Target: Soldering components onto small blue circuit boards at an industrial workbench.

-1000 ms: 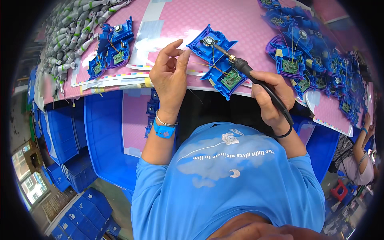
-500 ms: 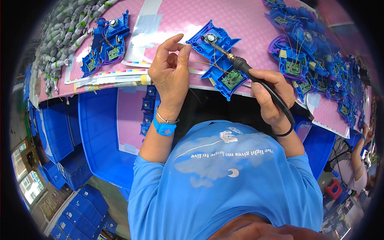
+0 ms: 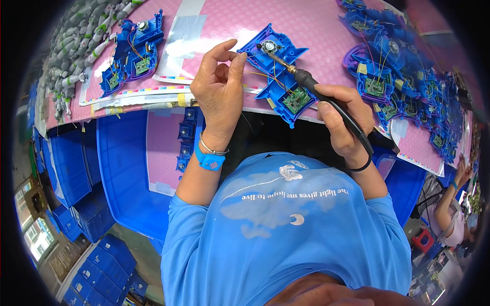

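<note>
My right hand (image 3: 344, 117) grips a soldering iron (image 3: 326, 98) by its black handle. The iron's metal tip meets the edge of a round silver speaker (image 3: 269, 47) in a blue plastic housing half (image 3: 278, 64). Beside it, toward me, lies a second blue half with a green circuit board (image 3: 296, 100); thin red and yellow wires run between the two. Left of the housing, my left hand (image 3: 219, 86) is closed, thumb and forefinger pinching at its corner; what they hold is too small to make out. A thin dark strand (image 3: 248, 121) hangs below that hand.
Another open blue housing (image 3: 138, 48) lies to the left, beside a heap of grey and white parts (image 3: 76, 48). Many wired blue housings (image 3: 375, 76) crowd the right side. A blue bin (image 3: 122, 173) stands below the pink tabletop (image 3: 219, 25). Another person's arm (image 3: 449, 204) shows far right.
Both hands hold nearly the same pose, the iron's tip still at the speaker. The view has shifted slightly. At far right, the other person's arm has moved.
</note>
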Demonstrator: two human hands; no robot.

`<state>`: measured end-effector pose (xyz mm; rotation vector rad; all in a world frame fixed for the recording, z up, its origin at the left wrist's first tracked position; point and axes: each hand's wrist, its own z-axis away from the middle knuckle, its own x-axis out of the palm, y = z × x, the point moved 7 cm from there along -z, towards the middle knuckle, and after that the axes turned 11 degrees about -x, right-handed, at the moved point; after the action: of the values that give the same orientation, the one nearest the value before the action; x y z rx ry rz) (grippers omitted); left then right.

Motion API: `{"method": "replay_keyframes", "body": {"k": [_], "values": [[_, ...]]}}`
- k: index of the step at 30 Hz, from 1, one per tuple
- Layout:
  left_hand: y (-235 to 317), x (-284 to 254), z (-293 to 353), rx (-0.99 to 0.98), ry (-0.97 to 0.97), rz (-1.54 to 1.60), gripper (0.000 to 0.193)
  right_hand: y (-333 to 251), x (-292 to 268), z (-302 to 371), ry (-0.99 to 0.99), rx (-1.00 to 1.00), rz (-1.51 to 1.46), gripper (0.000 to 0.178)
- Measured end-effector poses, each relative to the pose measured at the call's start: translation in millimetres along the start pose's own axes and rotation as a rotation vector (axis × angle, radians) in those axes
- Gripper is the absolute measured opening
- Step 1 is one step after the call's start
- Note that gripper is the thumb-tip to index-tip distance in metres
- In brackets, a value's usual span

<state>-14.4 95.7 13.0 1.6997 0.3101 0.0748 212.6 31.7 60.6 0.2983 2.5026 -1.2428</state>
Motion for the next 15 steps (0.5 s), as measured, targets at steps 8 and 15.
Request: {"method": "replay_keyframes", "body": {"k": [8,15], "values": [[3.2,-6.6,0.4,0.056,0.049,-0.036,0.028,-3.9,-9.7,5.1,0.095,-0.040,-0.009,0.026],[3.6,-13.3,0.4,0.114,0.107,-0.085,0.028,1.2,3.2,-7.4,0.012,0.065,-0.056,0.026]]}}
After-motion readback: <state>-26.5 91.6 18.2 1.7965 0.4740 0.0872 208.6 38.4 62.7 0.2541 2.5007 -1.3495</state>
